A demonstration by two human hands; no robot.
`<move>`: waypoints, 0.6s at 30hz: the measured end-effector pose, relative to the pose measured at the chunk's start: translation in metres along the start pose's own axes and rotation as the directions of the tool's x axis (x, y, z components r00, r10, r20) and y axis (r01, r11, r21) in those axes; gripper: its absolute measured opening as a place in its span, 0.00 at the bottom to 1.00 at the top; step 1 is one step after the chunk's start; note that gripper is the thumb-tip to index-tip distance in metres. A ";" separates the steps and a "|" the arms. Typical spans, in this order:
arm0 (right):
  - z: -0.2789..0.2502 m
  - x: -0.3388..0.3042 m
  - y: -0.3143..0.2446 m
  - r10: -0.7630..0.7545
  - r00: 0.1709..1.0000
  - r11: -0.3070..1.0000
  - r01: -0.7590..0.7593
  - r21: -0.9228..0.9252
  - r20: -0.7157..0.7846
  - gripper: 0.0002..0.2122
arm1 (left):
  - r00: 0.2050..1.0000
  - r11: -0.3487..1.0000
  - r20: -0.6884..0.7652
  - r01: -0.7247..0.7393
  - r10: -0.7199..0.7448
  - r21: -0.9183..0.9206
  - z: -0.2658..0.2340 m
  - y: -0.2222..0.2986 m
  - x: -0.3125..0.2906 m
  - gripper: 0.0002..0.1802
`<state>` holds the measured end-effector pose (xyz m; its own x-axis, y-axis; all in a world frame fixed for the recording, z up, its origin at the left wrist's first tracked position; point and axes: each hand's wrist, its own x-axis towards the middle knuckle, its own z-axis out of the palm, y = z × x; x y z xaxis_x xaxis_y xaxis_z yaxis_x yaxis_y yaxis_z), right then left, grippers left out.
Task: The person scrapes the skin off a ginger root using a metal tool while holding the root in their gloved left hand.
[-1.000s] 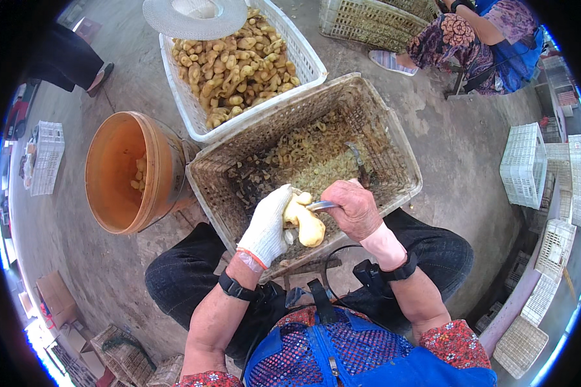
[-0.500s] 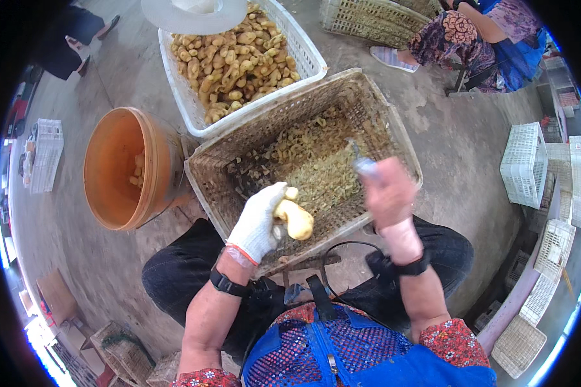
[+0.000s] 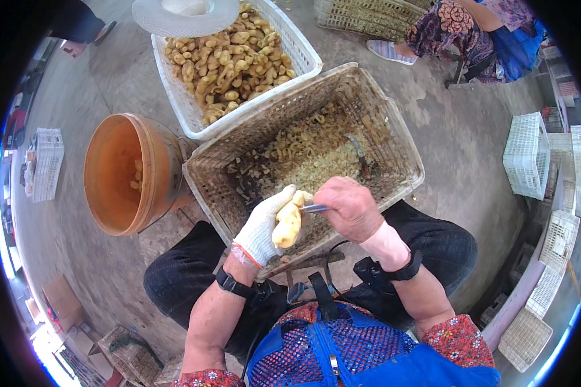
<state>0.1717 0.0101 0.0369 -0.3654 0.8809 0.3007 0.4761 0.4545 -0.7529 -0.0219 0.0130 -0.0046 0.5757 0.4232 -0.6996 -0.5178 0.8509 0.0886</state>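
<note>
My left hand [image 3: 265, 218], in a white glove with an orange cuff edge, is closed around a pale, mostly bare piece of ginger [image 3: 287, 230]. My bare right hand [image 3: 353, 209] pinches a slim silver metal tool [image 3: 314, 208], its tip against the upper part of the ginger. Most of that tool is hidden in my fingers, so its kind does not show. Both hands are over the near side of a dirty plastic crate [image 3: 206, 157] with peelings [image 3: 316, 169] spread across its bottom. A curved blade with a brownish handle [image 3: 366, 169] lies on the right inside it.
Beyond stands a white crate [image 3: 305, 55] heaped with unpeeled ginger [image 3: 229, 71], a pale hat [image 3: 186, 14] over its far edge. To the left is an orange bucket [image 3: 113, 206] with a few pale pieces inside. Another person [image 3: 455, 29] sits far right; more crates [image 3: 526, 155] line the right.
My right hand has come left and nearer from above the crate, bringing the tool onto the ginger. My left hand has turned the ginger slightly. The person at far left has shifted out of view.
</note>
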 end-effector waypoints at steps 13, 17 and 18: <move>-0.033 0.005 0.010 0.739 0.666 0.629 -0.630 0.456 -0.101 0.08 | 0.910 0.859 0.073 -0.411 0.409 0.306 0.013 -0.001 -0.006 0.16; -0.018 -0.005 -0.002 0.749 0.618 0.277 -0.619 0.735 0.239 0.09 | 0.879 0.828 -0.049 -0.427 0.474 0.365 0.015 0.001 0.000 0.16; -0.014 -0.006 -0.005 0.729 0.629 0.250 -0.612 0.751 0.270 0.08 | 0.860 0.809 -0.067 -0.447 0.506 0.381 0.009 -0.002 0.006 0.16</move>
<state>0.1832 0.0045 0.0470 -0.0988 0.8498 -0.5177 -0.2581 -0.5243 -0.8114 -0.0118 0.0168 -0.0021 0.1904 0.7737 -0.6043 -0.4352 0.6183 0.6545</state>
